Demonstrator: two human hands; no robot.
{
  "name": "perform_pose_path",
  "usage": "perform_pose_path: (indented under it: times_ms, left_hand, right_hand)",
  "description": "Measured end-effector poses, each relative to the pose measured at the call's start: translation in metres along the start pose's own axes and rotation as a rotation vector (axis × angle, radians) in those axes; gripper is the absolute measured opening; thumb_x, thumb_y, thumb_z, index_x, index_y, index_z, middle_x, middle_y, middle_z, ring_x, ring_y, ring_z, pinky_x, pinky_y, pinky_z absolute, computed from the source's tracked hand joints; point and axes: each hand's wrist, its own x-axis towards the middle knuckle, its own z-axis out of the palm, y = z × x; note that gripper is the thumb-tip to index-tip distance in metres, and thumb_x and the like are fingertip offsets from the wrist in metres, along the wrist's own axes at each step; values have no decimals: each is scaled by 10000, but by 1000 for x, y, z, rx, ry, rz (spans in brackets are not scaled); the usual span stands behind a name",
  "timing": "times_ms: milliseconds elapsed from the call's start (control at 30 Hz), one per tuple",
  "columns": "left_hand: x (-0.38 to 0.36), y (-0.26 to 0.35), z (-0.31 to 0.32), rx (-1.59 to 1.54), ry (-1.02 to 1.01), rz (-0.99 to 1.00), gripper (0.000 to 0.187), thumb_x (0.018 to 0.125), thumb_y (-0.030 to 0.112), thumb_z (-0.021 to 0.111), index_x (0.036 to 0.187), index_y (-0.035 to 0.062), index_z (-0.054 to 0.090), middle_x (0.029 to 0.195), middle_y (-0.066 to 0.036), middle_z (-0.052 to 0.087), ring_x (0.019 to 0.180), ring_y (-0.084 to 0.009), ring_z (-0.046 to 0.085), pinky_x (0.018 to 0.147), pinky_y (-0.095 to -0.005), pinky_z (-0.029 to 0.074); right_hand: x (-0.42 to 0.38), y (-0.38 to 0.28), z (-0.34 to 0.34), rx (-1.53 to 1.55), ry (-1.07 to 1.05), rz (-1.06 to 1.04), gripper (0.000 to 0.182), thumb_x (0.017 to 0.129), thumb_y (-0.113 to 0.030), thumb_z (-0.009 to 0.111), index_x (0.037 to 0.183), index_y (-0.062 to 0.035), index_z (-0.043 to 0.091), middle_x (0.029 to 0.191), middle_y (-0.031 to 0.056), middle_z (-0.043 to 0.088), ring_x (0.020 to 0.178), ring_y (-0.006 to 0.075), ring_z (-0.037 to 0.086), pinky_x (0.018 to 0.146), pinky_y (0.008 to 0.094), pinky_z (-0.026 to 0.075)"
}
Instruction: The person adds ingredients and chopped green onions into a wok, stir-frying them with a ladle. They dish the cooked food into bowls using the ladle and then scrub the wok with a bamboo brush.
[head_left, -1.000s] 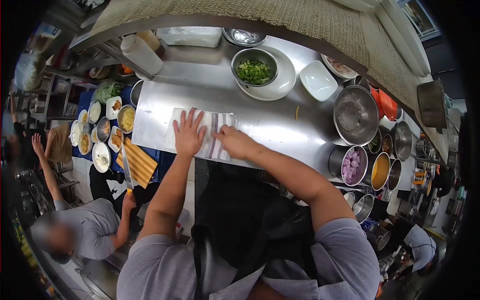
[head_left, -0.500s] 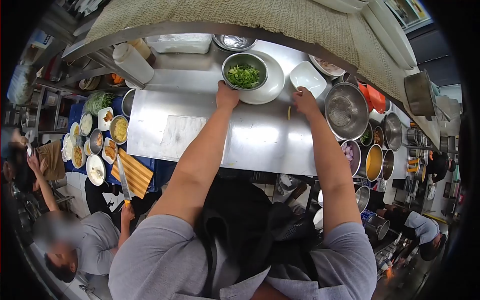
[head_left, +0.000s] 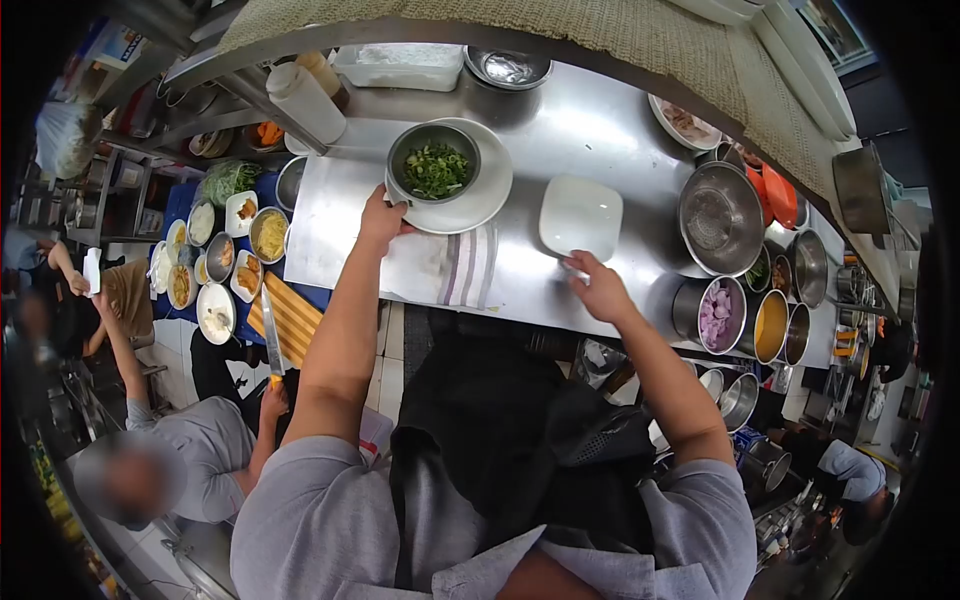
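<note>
A steel bowl of chopped greens (head_left: pixel 435 168) sits on a round white plate (head_left: pixel 488 190) on the steel counter. My left hand (head_left: pixel 383 220) is closed on the plate's near left edge, beside the bowl. My right hand (head_left: pixel 600 285) is at the near edge of a square white dish (head_left: pixel 580 218), its fingertips at the rim; whether they grip it is unclear. Between the hands, nearer my body, lies a striped cloth (head_left: pixel 465 268).
Metal bowls, including one of chopped onion (head_left: pixel 720 315), line the right. Small food bowls and a wooden board (head_left: pixel 292 322) stand left, where a co-worker (head_left: pixel 205 450) holds a knife (head_left: pixel 271 335). A shelf edge (head_left: pixel 500 38) overhangs the far side.
The plate and bowl have shifted left, and my left hand is now at the plate. The square dish has come nearer with my right hand. The striped cloth now shows.
</note>
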Motion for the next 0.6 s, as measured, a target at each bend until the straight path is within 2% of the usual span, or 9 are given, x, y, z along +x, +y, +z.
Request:
perform_pose_path:
  times_ms: [167, 200, 233, 300, 333, 400, 467, 533, 600]
  left_hand:
    - [-3, 10, -23, 145, -21, -66, 626, 922, 95, 575, 1498, 94, 331, 1061, -124, 625, 793, -184, 662, 636, -336, 579]
    - [-3, 13, -24, 192, 85, 24, 581, 920, 138, 585, 1463, 74, 390, 1044, -116, 626, 755, -168, 642, 614, -329, 560]
    - [2, 19, -27, 200, 72, 31, 581, 920, 138, 585, 1463, 74, 390, 1044, -116, 626, 755, -168, 642, 614, -329, 560]
    - [12, 34, -29, 247, 186, 111, 531, 902, 142, 587, 1406, 37, 458, 1034, -124, 629, 749, -173, 654, 591, -317, 549]
    - [8, 48, -19, 246, 185, 158, 411, 860, 94, 566, 1253, -24, 541, 989, -164, 684, 696, -204, 679, 560, -339, 548]
    - [34, 44, -22, 379, 100, 185, 362, 848, 86, 573, 1188, -33, 537, 989, -191, 680, 645, -216, 677, 534, -355, 545]
    - [37, 62, -7, 487, -4, 311, 252, 817, 60, 587, 1030, -44, 500, 945, -242, 658, 553, -255, 675, 479, -387, 542]
    - [16, 85, 15, 462, -200, 382, 265, 819, 48, 577, 1046, -45, 478, 870, -174, 613, 580, -254, 678, 479, -356, 550]
    - [-20, 107, 40, 460, -358, 410, 264, 823, 53, 580, 1046, -43, 479, 869, -170, 609, 572, -247, 668, 475, -351, 544]
  right_hand:
    - [5, -22, 20, 68, -61, -81, 513, 904, -180, 569, 1358, 8, 424, 1299, 141, 639, 1148, 385, 612, 994, 424, 475]
    - [7, -24, 21, 41, -73, -99, 521, 903, -176, 567, 1366, 6, 416, 1314, 140, 630, 1153, 386, 609, 999, 424, 472]
    - [9, -25, 22, 15, -83, -113, 529, 901, -173, 565, 1374, 4, 408, 1328, 140, 620, 1157, 386, 606, 1005, 424, 468]
    - [9, -24, 25, 16, -75, -81, 546, 904, -174, 573, 1390, 1, 396, 1349, 152, 603, 1160, 393, 604, 1010, 431, 463]
    - [7, -23, 27, 66, -75, -103, 570, 905, -164, 578, 1418, -16, 379, 1335, 156, 614, 1149, 378, 617, 1000, 429, 471]
    - [-5, -27, 28, 126, -33, -89, 596, 907, -153, 584, 1446, -33, 361, 1322, 159, 625, 1139, 363, 630, 989, 426, 480]
    - [-27, -43, 15, 442, -19, -2, 651, 913, -125, 588, 1503, -82, 317, 1263, 157, 660, 1059, 289, 672, 935, 389, 507]
    - [-58, -51, 2, 490, 140, 86, 658, 916, -106, 575, 1516, -96, 306, 1239, 152, 669, 1018, 250, 674, 907, 363, 511]
    - [-97, -45, 10, 594, 344, 157, 644, 925, -62, 533, 1525, -104, 303, 1169, 142, 685, 922, 188, 669, 849, 316, 511]
